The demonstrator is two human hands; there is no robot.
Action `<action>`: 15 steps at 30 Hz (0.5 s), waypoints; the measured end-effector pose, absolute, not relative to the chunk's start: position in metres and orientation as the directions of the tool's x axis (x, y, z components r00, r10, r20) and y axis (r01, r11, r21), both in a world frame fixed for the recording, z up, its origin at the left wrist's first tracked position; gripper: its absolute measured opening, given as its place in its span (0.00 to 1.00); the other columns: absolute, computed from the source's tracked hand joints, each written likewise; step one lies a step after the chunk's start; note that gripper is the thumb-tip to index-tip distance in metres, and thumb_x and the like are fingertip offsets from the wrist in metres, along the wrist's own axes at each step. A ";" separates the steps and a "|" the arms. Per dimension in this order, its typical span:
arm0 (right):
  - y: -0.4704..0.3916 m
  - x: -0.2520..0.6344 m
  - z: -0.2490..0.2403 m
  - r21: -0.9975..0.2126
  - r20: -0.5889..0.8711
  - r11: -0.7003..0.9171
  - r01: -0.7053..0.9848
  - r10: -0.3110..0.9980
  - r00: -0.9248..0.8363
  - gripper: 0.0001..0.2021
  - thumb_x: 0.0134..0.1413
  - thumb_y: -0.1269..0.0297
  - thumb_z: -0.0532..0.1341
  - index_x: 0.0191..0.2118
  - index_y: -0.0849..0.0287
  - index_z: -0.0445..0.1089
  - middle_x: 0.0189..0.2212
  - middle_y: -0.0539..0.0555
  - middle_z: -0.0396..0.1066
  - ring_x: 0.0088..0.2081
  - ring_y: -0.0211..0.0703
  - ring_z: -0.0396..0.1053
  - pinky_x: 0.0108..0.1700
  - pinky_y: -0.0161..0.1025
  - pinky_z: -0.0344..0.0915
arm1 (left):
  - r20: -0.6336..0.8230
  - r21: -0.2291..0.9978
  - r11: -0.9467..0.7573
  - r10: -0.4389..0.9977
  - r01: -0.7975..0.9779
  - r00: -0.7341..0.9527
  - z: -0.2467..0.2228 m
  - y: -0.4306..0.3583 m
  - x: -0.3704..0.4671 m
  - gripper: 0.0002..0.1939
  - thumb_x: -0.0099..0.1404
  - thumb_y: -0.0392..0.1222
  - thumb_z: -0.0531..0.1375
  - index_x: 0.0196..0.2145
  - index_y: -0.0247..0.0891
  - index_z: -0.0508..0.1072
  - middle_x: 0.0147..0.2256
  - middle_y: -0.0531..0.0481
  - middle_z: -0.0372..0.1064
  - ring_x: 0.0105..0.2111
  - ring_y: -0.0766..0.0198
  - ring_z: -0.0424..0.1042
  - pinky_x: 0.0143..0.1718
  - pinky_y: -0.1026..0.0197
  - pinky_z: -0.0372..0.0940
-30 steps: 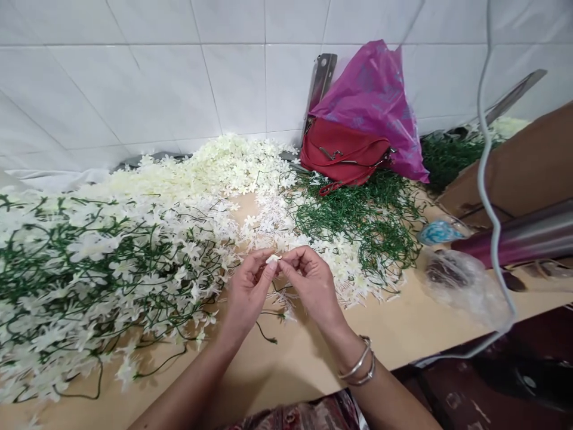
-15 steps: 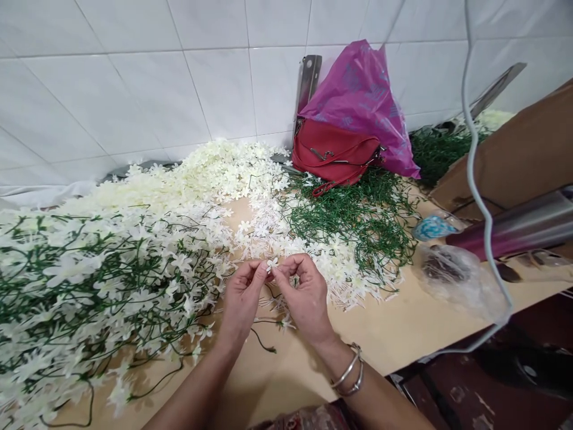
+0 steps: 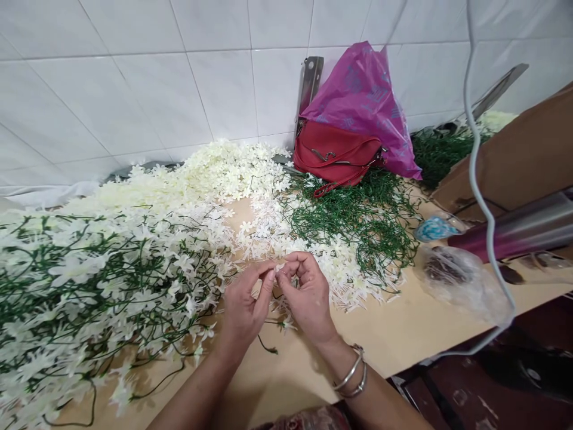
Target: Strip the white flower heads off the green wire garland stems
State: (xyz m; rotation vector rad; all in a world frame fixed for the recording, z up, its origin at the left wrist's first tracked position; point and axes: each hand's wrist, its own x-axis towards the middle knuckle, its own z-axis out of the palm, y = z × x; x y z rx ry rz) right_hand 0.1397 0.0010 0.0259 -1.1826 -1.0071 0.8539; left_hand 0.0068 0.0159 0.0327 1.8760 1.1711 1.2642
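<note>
My left hand (image 3: 248,303) and my right hand (image 3: 308,294) meet at the fingertips over the table, both closed in a pinch. Between them is a small white artificial flower (image 3: 280,268), mostly covered by the fingers. A green stem (image 3: 267,346) lies on the table just below the hands. To the left spreads a heap of white flowers on green stems (image 3: 98,298). Loose white petal pieces (image 3: 224,173) are piled behind, and thin white stamens (image 3: 268,230) lie scattered in front of them. Bare green stems (image 3: 358,221) form a tangle to the right.
A red handbag (image 3: 335,152) and a purple plastic bag (image 3: 358,89) lean by the tiled wall. At the right are a white cable (image 3: 475,173), a clear plastic bag (image 3: 465,280), a shiny roll (image 3: 523,227) and brown cardboard (image 3: 510,149). The table edge (image 3: 447,345) runs along the lower right.
My left hand's fingers have shifted over the flower, which now shows less than before. My right hand keeps its pinch almost in place.
</note>
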 end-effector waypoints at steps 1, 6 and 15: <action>0.001 0.140 0.026 -0.981 0.157 0.185 -0.054 0.929 0.336 0.12 0.56 0.67 0.66 0.45 0.53 0.68 0.29 0.46 0.71 0.32 0.40 0.69 0.39 0.38 0.69 | 0.437 0.800 -0.473 0.881 0.369 0.182 0.034 0.015 0.006 0.11 0.73 0.40 0.61 0.49 0.45 0.81 0.46 0.46 0.82 0.46 0.55 0.80 0.53 0.55 0.72; 0.004 0.143 0.030 -0.969 0.088 0.153 -0.196 0.949 0.303 0.15 0.54 0.64 0.70 0.47 0.54 0.71 0.29 0.47 0.72 0.29 0.39 0.69 0.34 0.37 0.69 | 0.512 0.748 -0.525 0.846 0.406 0.150 0.027 0.016 0.003 0.12 0.71 0.38 0.64 0.49 0.47 0.82 0.46 0.47 0.83 0.47 0.54 0.81 0.54 0.55 0.72; 0.002 0.156 0.033 -0.964 0.265 0.261 0.052 0.927 0.265 0.05 0.61 0.64 0.67 0.33 0.54 0.77 0.33 0.52 0.74 0.37 0.45 0.72 0.45 0.44 0.70 | 0.408 0.833 -0.436 0.900 0.341 0.152 0.033 0.008 0.011 0.10 0.74 0.40 0.60 0.50 0.45 0.79 0.44 0.48 0.82 0.42 0.58 0.82 0.47 0.59 0.73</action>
